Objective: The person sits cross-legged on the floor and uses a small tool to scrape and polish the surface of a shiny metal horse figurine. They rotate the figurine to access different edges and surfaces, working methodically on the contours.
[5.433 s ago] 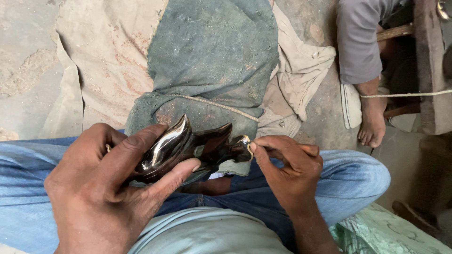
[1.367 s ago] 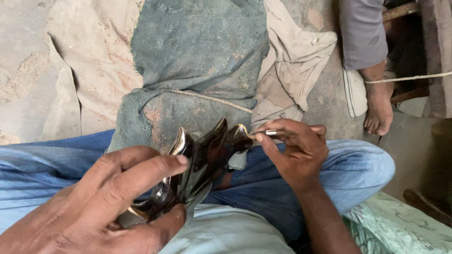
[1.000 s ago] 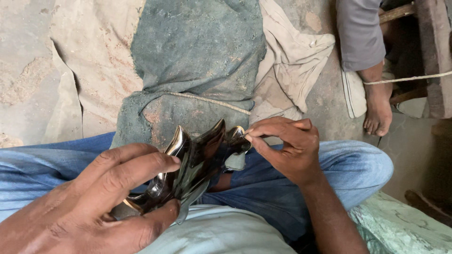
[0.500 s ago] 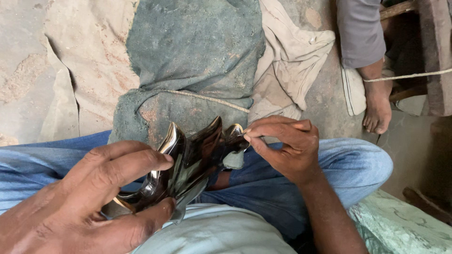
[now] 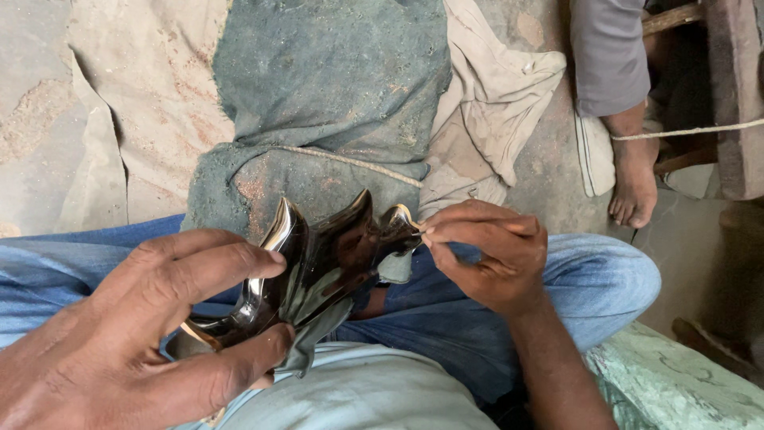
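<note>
Looking down from the head camera onto a seated person's lap. The left hand (image 5: pixel 135 334), in the lower left of the frame, is clamped on a dark, polished metal piece (image 5: pixel 318 271) with curved, pointed lobes: the thumb lies along its upper edge and the fingers curl under its lower edge. The metal piece lies at the centre of the frame, above the lap, tilted so that its pointed tips aim toward the upper right. A grey-green rag (image 5: pixel 318 330) sits under the piece, between it and the left hand's fingers, with a corner hanging down toward the shirt (image 5: pixel 358 394).

The right hand (image 5: pixel 485 255), right of centre, has its fingers pinched together at the rightmost tip of the metal piece; a small blue object shows between the fingers, and what it is cannot be told.

Both legs wear blue jeans (image 5: pixel 605 279) and run across the middle of the frame. Beyond them, in the upper centre, a dusty blue-green cloth (image 5: pixel 334 87) lies on the ground, tied across with a thin cord (image 5: pixel 350 159). A beige cloth (image 5: pixel 493 111) lies just beside it to the right, and a tan sheet (image 5: pixel 151 103) to the left. In the upper right, another person's bare foot (image 5: pixel 633 179) and grey trouser leg (image 5: pixel 609 52) stand near a sandal (image 5: pixel 590 155). A green painted surface (image 5: pixel 676 382) fills the lower right corner.
</note>
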